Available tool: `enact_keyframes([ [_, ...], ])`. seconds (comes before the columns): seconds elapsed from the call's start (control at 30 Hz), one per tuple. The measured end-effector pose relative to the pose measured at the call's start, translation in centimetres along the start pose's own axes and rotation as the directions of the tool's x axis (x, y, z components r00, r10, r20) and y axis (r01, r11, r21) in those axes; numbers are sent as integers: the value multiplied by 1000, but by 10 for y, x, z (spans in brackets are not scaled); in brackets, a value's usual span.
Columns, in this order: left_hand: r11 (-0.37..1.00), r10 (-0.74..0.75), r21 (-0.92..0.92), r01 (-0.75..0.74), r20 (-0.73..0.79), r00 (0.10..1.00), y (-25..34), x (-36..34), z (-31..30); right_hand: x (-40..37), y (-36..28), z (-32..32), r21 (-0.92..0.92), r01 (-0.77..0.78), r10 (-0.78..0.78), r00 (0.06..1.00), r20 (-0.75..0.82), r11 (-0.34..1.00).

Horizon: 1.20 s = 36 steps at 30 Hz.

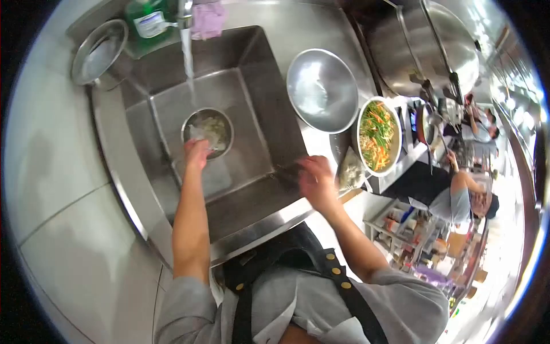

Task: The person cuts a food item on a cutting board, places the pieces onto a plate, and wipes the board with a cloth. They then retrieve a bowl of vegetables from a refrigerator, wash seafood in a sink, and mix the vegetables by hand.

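My left hand (pixel 197 152) reaches into the steel sink (pixel 240 175) and grips the near rim of a small round metal bowl (pixel 231 136). Pale, wet pieces that I cannot identify lie inside the bowl. Water runs from the tap (pixel 185 12) into the sink just beyond the bowl. Over the sink's right edge is my right hand (pixel 317 179), slightly blurred, its fingers apart with nothing visible in them. A clear plastic bag (pixel 350 171) with pale contents sits just right of that hand.
A large steel mixing bowl (pixel 322 92) and a white bowl (pixel 399 129) of cut vegetables stand right of the sink. Behind it are a green soap bottle (pixel 149 26), a purple cloth (pixel 207 20) and a metal strainer (pixel 100 53). A big pot (pixel 424 49) and co-workers (pixel 452 200) are farther right.
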State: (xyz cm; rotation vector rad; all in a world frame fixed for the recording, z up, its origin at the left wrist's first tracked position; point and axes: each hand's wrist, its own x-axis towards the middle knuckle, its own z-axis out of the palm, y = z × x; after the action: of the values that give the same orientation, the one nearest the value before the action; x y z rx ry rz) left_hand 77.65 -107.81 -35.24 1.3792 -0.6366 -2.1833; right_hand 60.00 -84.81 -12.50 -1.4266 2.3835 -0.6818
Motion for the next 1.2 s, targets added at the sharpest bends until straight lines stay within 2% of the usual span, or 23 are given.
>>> enact_keyframes([
  [0.03, 991, 39, -128, -38, 2, 999, -12, 12, -5, -22, 20, -17, -183, -11, -10, 993, -115, 983],
  [0.1, 910, 160, -384, -156, -22, 987, -7, -6, -12, -50, 33, -44, -431, -133, 102, 990, -95, 893],
  [0.17, 903, 197, -387, -186, -11, 980, -15, 0, -18, -68, 60, -40, -529, -120, 94, 993, -76, 840],
  [0.23, 878, 361, -407, -251, 219, 907, 15, -57, -9, -82, 87, -34, -570, -34, -4, 998, -65, 821],
  [0.27, 875, 360, -398, -277, 150, 921, 25, -78, 5, -84, 129, -24, -25, -227, 221, 962, -163, 973],
  [0.33, 854, 471, -313, -417, 120, 874, 46, -150, 20, -76, 180, -18, 72, -144, 139, 988, 68, 987],
  [0.37, 806, 524, -376, -457, 94, 847, 40, -174, 16, -66, 194, -23, -305, 276, -202, 946, 252, 911],
  [0.4, 750, 621, -324, -576, 46, 783, 31, -205, 10, -52, 200, -28, -324, 358, -260, 915, 309, 875],
  [0.5, 526, 647, -575, -626, -207, 734, -6, -319, -3, -13, 196, -52, -182, 229, -148, 914, 378, 956],
  [0.6, 487, 637, -447, -750, -407, 655, -85, -421, -32, 13, 185, -64, -202, 272, -162, 885, 436, 941],
  [0.67, 316, 672, -423, -849, -532, 515, -174, -456, -56, 26, 180, -65, -225, 334, -193, 855, 481, 915],
  [0.7, 504, 475, -320, -802, -673, 567, -199, -497, -54, 31, 178, -61, -231, 362, -207, 839, 504, 903],
  [0.77, 332, 110, -435, -837, -864, 492, -279, -540, -49, 39, 174, -53, -244, 415, -228, 804, 549, 876],
  [0.8, 461, 48, -400, -792, -880, 472, -319, -571, -44, 42, 172, -49, -246, 437, -237, 789, 567, 865],
  [0.87, 412, -163, -437, -800, -899, 407, -400, -613, -26, 48, 168, -45, -245, 471, -252, 763, 595, 848],
  [0.9, 418, -359, -411, -810, -894, 268, -428, -631, -15, 49, 166, -43, -239, 488, -259, 746, 613, 840],
  [0.93, 625, -403, -399, -671, -901, 160, -477, -644, -9, 50, 163, -40, -232, 498, -263, 733, 627, 836],
  [0.97, 801, -540, -512, -310, -842, -5, -520, -653, -3, 52, 161, -36, -215, 506, -269, 718, 642, 835],
  [1.0, 683, -435, -416, 600, -892, -124, -649, -648, -18, 51, 159, -35, -200, 509, -275, 707, 652, 837],
  [1.07, 645, -446, -353, 678, -894, -42, -585, -666, 1, 43, 159, -40, -187, 542, -308, 691, 654, 819],
  [1.13, 850, -294, -197, 489, -947, 129, -463, -640, -21, 32, 145, -36, -190, 702, -462, 622, 632, 686],
  [1.17, 888, -336, -231, 398, -916, 219, -497, -607, -57, 29, 135, -45, -210, 689, -474, 656, 587, 694],
  [1.2, 939, -341, -326, 111, -838, 426, -349, -585, -33, 7, 68, -56, 183, -106, -28, 793, 609, 977],
])
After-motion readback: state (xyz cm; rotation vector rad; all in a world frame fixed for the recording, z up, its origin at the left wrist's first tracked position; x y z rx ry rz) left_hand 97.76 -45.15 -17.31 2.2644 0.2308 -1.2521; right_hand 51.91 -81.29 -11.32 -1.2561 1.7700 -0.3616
